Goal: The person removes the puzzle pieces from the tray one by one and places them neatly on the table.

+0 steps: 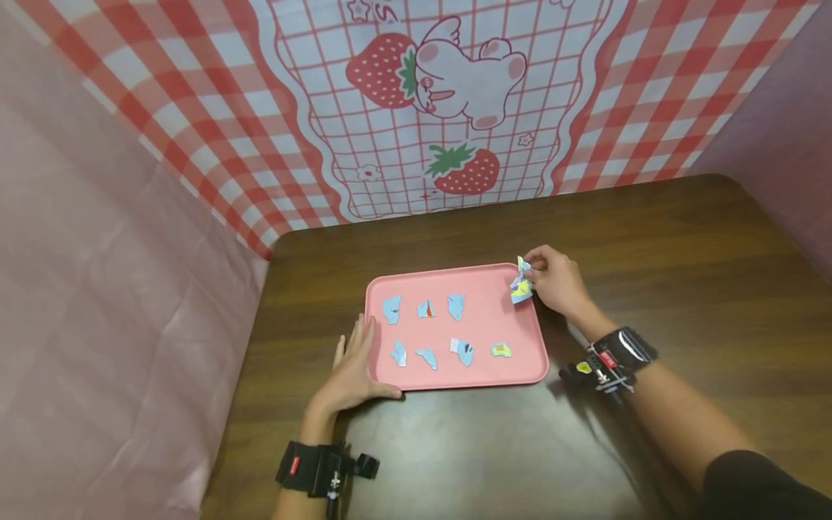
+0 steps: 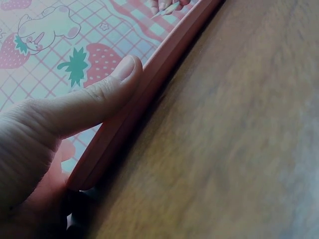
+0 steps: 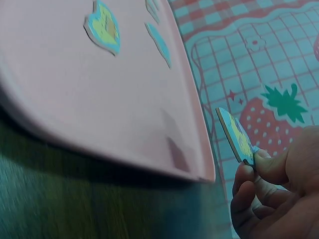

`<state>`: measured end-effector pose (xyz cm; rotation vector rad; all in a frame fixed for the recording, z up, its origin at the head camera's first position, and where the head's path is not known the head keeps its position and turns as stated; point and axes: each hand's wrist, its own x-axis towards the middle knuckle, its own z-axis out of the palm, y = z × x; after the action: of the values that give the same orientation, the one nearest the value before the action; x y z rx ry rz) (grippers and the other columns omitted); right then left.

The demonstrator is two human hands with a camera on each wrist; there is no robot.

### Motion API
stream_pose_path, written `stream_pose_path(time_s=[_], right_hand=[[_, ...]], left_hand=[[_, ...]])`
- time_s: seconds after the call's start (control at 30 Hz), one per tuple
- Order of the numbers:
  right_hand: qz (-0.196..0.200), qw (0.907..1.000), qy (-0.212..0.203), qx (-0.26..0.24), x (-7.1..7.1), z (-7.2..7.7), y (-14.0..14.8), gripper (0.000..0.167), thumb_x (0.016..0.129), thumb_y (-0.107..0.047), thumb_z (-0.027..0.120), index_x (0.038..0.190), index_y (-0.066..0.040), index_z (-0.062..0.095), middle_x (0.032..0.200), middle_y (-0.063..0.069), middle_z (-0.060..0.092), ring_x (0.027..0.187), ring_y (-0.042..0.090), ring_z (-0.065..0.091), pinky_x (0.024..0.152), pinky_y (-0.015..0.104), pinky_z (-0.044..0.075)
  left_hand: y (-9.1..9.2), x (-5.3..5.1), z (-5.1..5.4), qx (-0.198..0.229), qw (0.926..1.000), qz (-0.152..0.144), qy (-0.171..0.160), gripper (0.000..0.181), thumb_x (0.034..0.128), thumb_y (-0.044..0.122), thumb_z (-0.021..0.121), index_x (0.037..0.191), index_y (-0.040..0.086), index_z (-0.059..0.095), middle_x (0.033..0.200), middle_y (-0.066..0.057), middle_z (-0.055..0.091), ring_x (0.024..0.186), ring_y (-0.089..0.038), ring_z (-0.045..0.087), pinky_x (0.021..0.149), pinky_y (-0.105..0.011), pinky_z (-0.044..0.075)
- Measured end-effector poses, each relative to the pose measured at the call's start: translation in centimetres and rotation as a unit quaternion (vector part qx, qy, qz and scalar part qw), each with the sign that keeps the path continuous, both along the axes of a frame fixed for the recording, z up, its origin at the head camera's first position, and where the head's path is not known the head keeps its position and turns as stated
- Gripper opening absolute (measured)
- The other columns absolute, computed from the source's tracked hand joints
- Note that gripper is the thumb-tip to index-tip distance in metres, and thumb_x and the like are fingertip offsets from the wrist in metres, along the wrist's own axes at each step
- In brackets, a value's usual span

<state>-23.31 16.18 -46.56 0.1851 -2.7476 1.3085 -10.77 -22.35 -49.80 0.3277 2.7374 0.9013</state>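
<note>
Over the right end of the pink tray (image 1: pixel 481 325), my right hand (image 1: pixel 559 280) pinches an irregular puzzle piece (image 1: pixel 521 289) between thumb and fingertips. The piece is blue and yellow, with a thick cut edge in the right wrist view, where it stands tilted above the rim. My left hand (image 1: pixel 351 372) rests around the tray's front left corner, thumb along the front rim and straight fingers against the left side. Several flat pieces lie apart in two rows on the tray, among them a yellow piece (image 1: pixel 500 349) and a light blue piece (image 1: pixel 391 309).
The tray lies on a brown wooden table (image 1: pixel 312 289). Behind the table hangs a red checked strawberry cloth (image 1: pixel 448 108), and a pale pink cloth (image 1: pixel 117 289) covers the left side. Camera straps (image 1: pixel 624 350) sit on both wrists.
</note>
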Motion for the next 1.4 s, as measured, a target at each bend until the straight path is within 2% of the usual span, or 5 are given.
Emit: stream_pose_path(time_s=[0.53,0.9,1.1,1.4], right_hand=[[-0.025,0.9996,-0.013,0.009,-0.3,0.0,3.1,0.018,0.093,0.001,0.065,0.111,0.006,0.063,0.099,0.027,0.07,0.09,0.037,0.067,0.073,0.032,0.046],[-0.038,0.9986,-0.019,0.032,-0.7,-0.9,4.8,0.021,0.09,0.0,0.067,0.109,0.007,0.064,0.098,0.028,0.071,0.09,0.038,0.066,0.078,0.042,0.046],[-0.041,0.9975,-0.037,0.044,-1.0,-1.3,5.1,0.022,0.09,-0.001,0.067,0.11,0.009,0.063,0.102,0.029,0.07,0.094,0.041,0.066,0.085,0.05,0.046],[-0.042,0.992,-0.045,0.11,-1.4,-1.2,4.9,0.026,0.088,-0.012,0.068,0.104,0.009,0.07,0.098,0.025,0.072,0.098,0.047,0.064,0.085,0.056,0.046]], left_hand=[[-0.2,0.2,-0.2,-0.002,1.0,-0.008,0.002,0.142,0.0641,0.056,0.091,0.162,0.007,0.001,0.168,-0.012,-0.009,0.154,-0.024,-0.011,0.12,-0.052,-0.009],[-0.2,0.1,-0.2,-0.004,1.0,-0.008,0.001,0.143,0.064,0.058,0.09,0.162,0.007,-0.001,0.168,-0.013,-0.01,0.154,-0.025,-0.01,0.12,-0.052,-0.009],[-0.2,0.2,-0.2,0.0,1.0,-0.006,0.003,0.143,0.0641,0.059,0.09,0.162,0.007,0.0,0.168,-0.013,-0.01,0.154,-0.024,-0.01,0.12,-0.052,-0.009],[-0.2,0.2,-0.1,0.009,0.9999,-0.007,0.007,0.142,0.0646,0.057,0.09,0.162,0.005,0.001,0.168,-0.014,-0.008,0.154,-0.026,-0.01,0.119,-0.054,-0.01]])
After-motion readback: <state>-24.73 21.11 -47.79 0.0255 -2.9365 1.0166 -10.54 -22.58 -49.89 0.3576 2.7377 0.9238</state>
